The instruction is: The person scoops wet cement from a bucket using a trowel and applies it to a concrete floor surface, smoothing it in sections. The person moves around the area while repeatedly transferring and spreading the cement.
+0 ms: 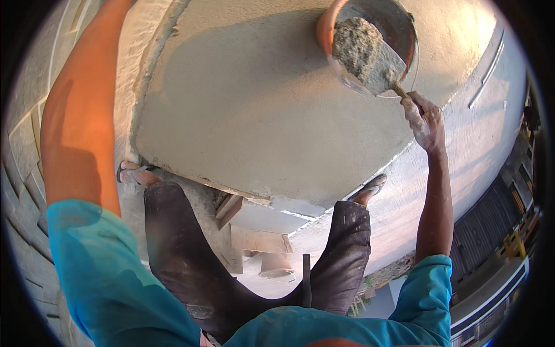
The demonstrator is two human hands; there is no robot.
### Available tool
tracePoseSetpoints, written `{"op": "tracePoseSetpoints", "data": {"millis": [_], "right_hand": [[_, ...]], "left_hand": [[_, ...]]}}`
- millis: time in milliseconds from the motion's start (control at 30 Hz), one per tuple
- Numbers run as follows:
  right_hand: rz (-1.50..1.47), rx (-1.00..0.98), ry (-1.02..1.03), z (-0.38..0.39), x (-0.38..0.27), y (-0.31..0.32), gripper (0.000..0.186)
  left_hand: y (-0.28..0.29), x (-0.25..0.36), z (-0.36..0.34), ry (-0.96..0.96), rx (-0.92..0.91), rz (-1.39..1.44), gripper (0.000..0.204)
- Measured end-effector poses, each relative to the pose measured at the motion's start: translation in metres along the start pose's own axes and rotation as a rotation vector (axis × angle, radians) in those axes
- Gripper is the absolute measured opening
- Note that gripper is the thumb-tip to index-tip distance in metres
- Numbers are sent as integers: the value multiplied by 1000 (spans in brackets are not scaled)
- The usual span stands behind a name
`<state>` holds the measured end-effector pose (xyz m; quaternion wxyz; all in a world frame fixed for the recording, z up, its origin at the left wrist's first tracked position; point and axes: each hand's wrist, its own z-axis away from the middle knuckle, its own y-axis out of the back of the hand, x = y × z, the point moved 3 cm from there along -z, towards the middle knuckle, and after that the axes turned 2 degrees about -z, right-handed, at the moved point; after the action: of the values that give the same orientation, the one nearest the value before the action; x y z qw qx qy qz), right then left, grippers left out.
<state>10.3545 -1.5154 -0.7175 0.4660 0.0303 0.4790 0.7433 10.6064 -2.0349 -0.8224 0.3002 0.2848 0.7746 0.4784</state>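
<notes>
My right hand (425, 118) is closed around the short handle of a trowel (390, 69) at the upper right. Grey smears cover its fingers. A heap of wet grey mortar (354, 47) lies on the left part of the trowel's blade. The blade is over the mouth of an orange-rimmed bucket (325, 30), whose inside is coated grey; I cannot tell whether blade and bucket touch. My left arm reaches up along the left side, and its hand is beyond the top edge of the picture. Beneath the bucket spreads a smooth grey mortar surface (260, 110).
My sandaled feet stand at either side of the mortar surface's near edge. Between my legs are wooden boards (263, 239) and another bucket (276, 264), lower down. A thin pale strip (487, 76) lies on the light surface at right. Brick-like blocks (26, 150) line the left.
</notes>
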Motion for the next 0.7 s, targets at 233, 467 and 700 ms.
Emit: {"op": "tracePoseSetpoints", "data": {"millis": [233, 467, 700], "right_hand": [[-106, -169, 8, 58, -96, -68, 47], [-108, -398, 220, 41, -219, -201, 52], [-263, -873, 39, -2, -360, -327, 52]], "left_hand": [[188, 75, 151, 51, 11, 1336, 34], [355, 74, 337, 362, -474, 1604, 11], [316, 53, 353, 510, -335, 1433, 7]]}}
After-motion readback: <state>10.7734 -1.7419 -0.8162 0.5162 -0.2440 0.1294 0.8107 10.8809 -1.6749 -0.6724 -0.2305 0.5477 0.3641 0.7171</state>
